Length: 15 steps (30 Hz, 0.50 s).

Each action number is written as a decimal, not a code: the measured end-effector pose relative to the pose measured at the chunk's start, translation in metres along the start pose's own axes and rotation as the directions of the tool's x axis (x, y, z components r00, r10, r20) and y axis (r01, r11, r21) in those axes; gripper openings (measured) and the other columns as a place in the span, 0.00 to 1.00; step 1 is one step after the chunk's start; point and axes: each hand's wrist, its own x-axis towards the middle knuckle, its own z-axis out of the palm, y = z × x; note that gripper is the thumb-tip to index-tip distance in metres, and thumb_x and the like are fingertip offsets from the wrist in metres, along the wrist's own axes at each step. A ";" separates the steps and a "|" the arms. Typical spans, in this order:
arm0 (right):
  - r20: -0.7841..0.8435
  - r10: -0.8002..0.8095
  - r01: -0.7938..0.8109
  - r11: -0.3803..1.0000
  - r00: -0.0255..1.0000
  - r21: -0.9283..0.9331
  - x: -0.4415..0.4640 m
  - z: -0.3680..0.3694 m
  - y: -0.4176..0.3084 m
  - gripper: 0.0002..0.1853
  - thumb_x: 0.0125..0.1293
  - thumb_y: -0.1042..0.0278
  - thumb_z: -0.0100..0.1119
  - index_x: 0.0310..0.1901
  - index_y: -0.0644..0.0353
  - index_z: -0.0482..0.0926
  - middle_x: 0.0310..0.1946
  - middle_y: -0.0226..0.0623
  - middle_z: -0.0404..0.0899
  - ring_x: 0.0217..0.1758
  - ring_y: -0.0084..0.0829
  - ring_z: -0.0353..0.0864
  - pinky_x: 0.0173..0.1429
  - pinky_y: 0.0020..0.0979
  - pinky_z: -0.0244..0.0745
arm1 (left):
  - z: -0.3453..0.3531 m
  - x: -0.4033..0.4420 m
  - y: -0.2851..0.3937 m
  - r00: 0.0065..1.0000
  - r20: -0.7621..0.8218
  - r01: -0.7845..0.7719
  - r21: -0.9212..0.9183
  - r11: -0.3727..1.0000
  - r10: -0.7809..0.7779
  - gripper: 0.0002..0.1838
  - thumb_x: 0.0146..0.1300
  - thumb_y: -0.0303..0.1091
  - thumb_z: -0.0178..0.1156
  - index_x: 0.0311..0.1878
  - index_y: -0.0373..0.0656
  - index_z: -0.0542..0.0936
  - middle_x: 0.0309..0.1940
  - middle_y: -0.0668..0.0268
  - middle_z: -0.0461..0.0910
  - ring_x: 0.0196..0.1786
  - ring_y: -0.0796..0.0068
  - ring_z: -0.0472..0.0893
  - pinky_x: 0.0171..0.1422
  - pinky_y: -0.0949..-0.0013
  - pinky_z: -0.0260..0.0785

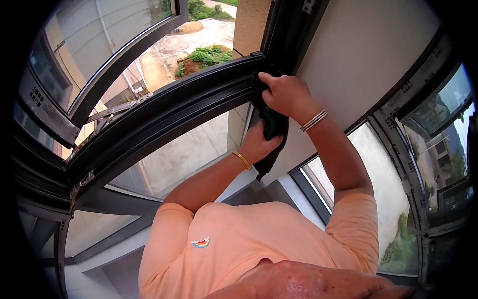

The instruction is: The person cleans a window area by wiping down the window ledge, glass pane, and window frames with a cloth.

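Note:
A black cloth [272, 162] with a dark green part hangs at the right end of the black window frame [199, 89]. My left hand [257, 144], with a gold bangle at the wrist, is closed around its middle, by the dark green part. Higher up, my right hand [289, 97], with silver bangles, presses the cloth's top against the frame corner. Its thumb or a finger points left along the rail, and the other fingers are curled and partly hidden. What lies inside the cloth, if anything, cannot be made out.
An opened window sash [122, 60] tilts outward at upper left, joined by a metal stay arm [119, 107]. A pale wall [358, 60] stands right of the frame. More framed windows [438, 134] are at far right. Outside are bare ground and a green bush [209, 57].

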 end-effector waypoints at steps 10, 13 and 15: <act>0.226 0.202 -0.201 0.979 0.953 -0.028 0.035 -0.011 0.034 0.29 0.64 0.66 0.54 0.68 0.60 0.75 0.52 0.55 0.85 0.56 0.51 0.86 0.63 0.46 0.80 | 0.019 0.033 0.016 0.999 -0.013 0.049 0.019 0.999 -0.049 0.27 0.59 0.44 0.70 0.51 0.31 0.77 0.44 0.44 0.84 0.48 0.48 0.84 0.56 0.57 0.76; 0.225 0.116 -0.167 0.960 0.967 0.223 0.047 0.001 0.061 0.32 0.63 0.67 0.54 0.70 0.67 0.71 0.61 0.59 0.80 0.65 0.51 0.81 0.70 0.42 0.75 | 0.014 0.026 0.016 0.995 -0.006 0.099 0.004 0.995 -0.099 0.30 0.59 0.44 0.71 0.55 0.29 0.77 0.47 0.46 0.85 0.50 0.54 0.85 0.59 0.59 0.76; 0.186 0.036 -0.111 0.904 0.982 0.412 0.050 0.006 0.069 0.34 0.63 0.67 0.56 0.71 0.74 0.68 0.66 0.60 0.76 0.71 0.50 0.76 0.74 0.38 0.70 | 0.008 0.021 0.014 0.994 -0.038 0.100 -0.004 0.995 -0.100 0.30 0.59 0.45 0.71 0.55 0.28 0.77 0.46 0.46 0.85 0.49 0.55 0.86 0.58 0.59 0.77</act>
